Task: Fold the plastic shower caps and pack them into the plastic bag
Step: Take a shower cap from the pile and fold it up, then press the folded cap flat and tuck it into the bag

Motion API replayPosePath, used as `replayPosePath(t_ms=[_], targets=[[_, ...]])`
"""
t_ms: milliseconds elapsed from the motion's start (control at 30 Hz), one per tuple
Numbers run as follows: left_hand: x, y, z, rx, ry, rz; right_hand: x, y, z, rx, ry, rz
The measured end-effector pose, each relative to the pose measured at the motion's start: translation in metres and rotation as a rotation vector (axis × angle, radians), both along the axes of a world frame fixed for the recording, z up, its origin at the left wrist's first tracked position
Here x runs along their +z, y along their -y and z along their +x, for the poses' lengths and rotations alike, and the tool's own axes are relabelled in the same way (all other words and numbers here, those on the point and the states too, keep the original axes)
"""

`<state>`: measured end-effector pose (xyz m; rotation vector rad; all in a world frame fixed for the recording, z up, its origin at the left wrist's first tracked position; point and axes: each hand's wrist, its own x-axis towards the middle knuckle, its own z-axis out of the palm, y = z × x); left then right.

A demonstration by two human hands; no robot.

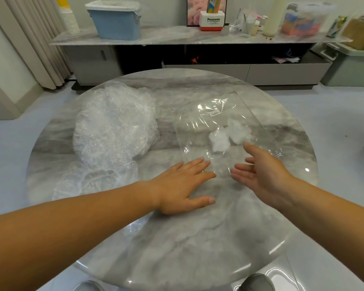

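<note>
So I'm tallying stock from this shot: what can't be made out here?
All in the head view:
pile of shower caps: clear layers overlap, so no count is possible.
label on the plastic bag: print too small to read.
grey shoe: partly behind the table, cut off by the bottom edge.

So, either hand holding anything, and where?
Nothing held. Left hand lies flat, fingertips on near edge of the clear plastic bag; right hand open.

left hand [183, 185] and right hand [265, 175] were bare | forearms [72, 223] ran uncovered back from the fingers | grey shoe [257, 282] showed well behind the right fingers | second shoe [89, 287] behind the left, partly seen
</note>
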<state>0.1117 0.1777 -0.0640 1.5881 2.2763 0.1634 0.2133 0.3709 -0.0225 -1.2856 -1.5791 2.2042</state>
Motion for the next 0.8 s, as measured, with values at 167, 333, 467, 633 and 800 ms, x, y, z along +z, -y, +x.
replayPosePath(t_ms=[167, 333, 467, 633, 800], targets=[[0.013, 0.036, 0.007, 0.111, -0.051, 0.056, 0.019, 0.028, 0.011, 0.309, 0.030, 0.194], [0.021, 0.109, 0.022, 0.313, -0.104, 0.052, 0.012, 0.078, -0.003, 0.714, -0.022, 0.354], [0.021, 0.151, 0.027, 0.559, -0.064, 0.089, -0.001, 0.116, -0.022, 0.880, -0.042, 0.369], [0.016, 0.188, -0.011, 1.013, 0.045, 0.156, -0.006, 0.160, -0.054, 0.861, -0.023, 0.317], [0.013, 0.204, -0.027, 0.984, 0.086, 0.255, -0.016, 0.176, -0.067, 0.777, 0.014, 0.322]])
